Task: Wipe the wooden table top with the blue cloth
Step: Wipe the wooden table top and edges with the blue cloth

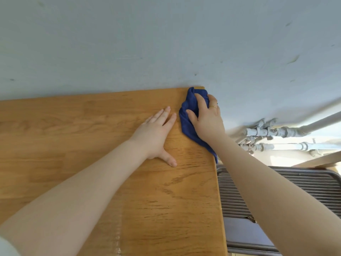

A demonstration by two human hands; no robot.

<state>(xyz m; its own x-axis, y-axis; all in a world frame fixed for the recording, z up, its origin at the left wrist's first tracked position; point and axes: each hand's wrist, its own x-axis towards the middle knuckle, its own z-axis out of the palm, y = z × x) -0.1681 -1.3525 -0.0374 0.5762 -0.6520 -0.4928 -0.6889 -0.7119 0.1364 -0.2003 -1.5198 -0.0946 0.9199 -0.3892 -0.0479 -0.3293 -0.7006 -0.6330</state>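
Right hand (pixel 206 119) on blue cloth (pixel 188 124) — corner.

Soft daylight, perhaps from the right — edges bowed, slightly blurred.

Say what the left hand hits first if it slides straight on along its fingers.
Likely the blue cloth under the right hand: the left hand lies flat on the wooden table top, fingers aimed up-right at the cloth's near edge. It might just pass it toward the wall.
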